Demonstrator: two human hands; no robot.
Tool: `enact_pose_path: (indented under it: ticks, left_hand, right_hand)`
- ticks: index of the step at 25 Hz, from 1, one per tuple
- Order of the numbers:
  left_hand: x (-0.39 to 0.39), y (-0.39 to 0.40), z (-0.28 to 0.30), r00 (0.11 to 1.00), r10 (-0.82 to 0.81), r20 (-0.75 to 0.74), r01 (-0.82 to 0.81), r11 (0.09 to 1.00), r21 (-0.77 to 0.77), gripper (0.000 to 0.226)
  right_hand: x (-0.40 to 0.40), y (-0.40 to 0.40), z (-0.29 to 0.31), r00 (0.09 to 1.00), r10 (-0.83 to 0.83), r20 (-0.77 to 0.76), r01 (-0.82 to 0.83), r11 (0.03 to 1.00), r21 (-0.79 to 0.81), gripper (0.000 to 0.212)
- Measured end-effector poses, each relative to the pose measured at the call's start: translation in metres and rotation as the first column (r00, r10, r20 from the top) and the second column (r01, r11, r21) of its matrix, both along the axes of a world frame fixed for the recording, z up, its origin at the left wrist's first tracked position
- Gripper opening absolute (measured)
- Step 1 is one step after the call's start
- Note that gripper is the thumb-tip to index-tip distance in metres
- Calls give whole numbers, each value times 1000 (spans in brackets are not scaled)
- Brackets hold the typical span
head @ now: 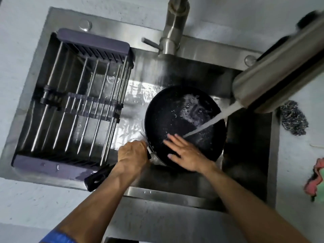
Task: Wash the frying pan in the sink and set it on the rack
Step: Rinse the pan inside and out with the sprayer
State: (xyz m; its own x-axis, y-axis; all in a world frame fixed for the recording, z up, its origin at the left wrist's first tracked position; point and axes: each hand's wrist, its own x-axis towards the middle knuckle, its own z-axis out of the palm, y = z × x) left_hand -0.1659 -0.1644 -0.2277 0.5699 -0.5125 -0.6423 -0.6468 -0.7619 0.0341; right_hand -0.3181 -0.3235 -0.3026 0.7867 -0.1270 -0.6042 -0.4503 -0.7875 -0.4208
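Item: frying pan [177, 120], held under running water inside the sink [245, 141].

The pan is positioned right of the rack [75, 106], which is seated across the sink's left half. Its black handle [98, 176] is gripped near the pan rim by the left hand [133, 155], fingers curled round it. The right hand [184, 153] is laid flat on the pan's inner surface, fingers straight and spread. A stream from the faucet head [273, 78] is directed into the pan just beyond the fingertips. A steel scourer [293, 120] and a pink-green cloth [315, 179] are placed on the counter right of the sink.
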Motion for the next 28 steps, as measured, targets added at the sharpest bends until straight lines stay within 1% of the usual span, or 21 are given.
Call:
enact_pose_path:
  ticks: [1, 3, 4, 6, 7, 8, 10, 11, 13, 14, 15, 16, 17, 18, 19, 20, 21, 22, 25, 26, 28]
  left_hand:
    - [1, 2, -3, 999, 29, -29, -29, 999, -19, 26]
    - [1, 7, -3, 996, 77, -47, -80, 995, -62, 28]
    - [1, 8, -3, 995, 87, -50, -91, 993, -73, 27]
    - [1, 7, -3, 993, 96, -68, -102, 991, -91, 26]
    - [0, 6, -2, 991, 102, -84, -110, 990, -93, 27]
    - [1, 6, -2, 989, 110, -94, -119, 989, -86, 27]
    - [1, 4, -1, 988, 121, -96, -127, 990, -61, 27]
    - [1, 4, -1, 987, 126, -99, -131, 990, -49, 27]
    - [2, 2, -1, 987, 123, -108, -127, 991, -40, 27]
    - [3, 2, -1, 986, 118, -114, -123, 992, -38, 27]
    - [2, 3, 0, 986, 117, -122, -122, 992, -37, 28]
    - [2, 3, 0, 986, 114, -120, -119, 992, -39, 29]
    - [3, 3, 0, 988, 110, -109, -115, 992, -43, 29]
    - [2, 4, 0, 989, 108, -98, -113, 993, -44, 29]
    - [1, 4, 1, 990, 109, -94, -113, 992, -47, 30]
    - [0, 3, 1, 989, 112, -94, -117, 992, -54, 31]
    - [3, 5, 2, 989, 119, -90, -125, 990, -59, 32]
    - [2, 5, 2, 988, 125, -94, -131, 990, -58, 34]
    - [1, 4, 4, 986, 121, -113, -129, 990, -64, 38]
    - [2, 2, 5, 987, 112, -113, -120, 991, -66, 38]
    - [4, 3, 5, 984, 122, -133, -130, 990, -57, 35]
  right_hand:
    - [9, -4, -14, 996, -83, -19, 81, 993, -87, 66]
    - [27, 0, -35, 882, -471, -25, 448, 853, -269, 73]
    - [36, 10, -42, 880, -474, 18, 460, 844, -275, 76]
    - [40, 15, -54, 968, -198, 152, 230, 943, -240, 73]
    - [38, 6, -57, 974, -120, 192, 167, 952, -255, 71]
    - [34, -2, -59, 967, -193, 167, 237, 922, -306, 71]
    - [40, -1, -65, 857, -491, 156, 511, 771, -379, 74]
    - [52, 9, -68, 851, -494, 175, 522, 772, -363, 74]
    - [67, 4, -74, 960, -155, 234, 227, 920, -319, 69]
    - [65, -20, -78, 963, -51, 264, 134, 942, -308, 67]
    - [54, -39, -79, 958, -122, 259, 213, 908, -360, 67]
    - [42, -46, -80, 920, -294, 258, 381, 827, -414, 66]
    - [35, -43, -80, 860, -427, 280, 511, 732, -451, 65]
    - [37, -26, -82, 810, -511, 287, 585, 681, -440, 64]
    - [49, -6, -80, 837, -464, 290, 546, 740, -392, 64]
    - [54, 0, -79, 899, -335, 280, 419, 844, -336, 65]
    - [59, -10, -80, 936, -199, 290, 287, 909, -303, 65]
    - [57, -28, -79, 943, -180, 280, 267, 911, -314, 66]
    - [34, -22, -77, 828, -499, 254, 559, 704, -438, 67]
    - [42, 4, -75, 822, -525, 219, 568, 730, -380, 68]
    - [65, 22, -72, 927, -279, 249, 344, 898, -274, 69]
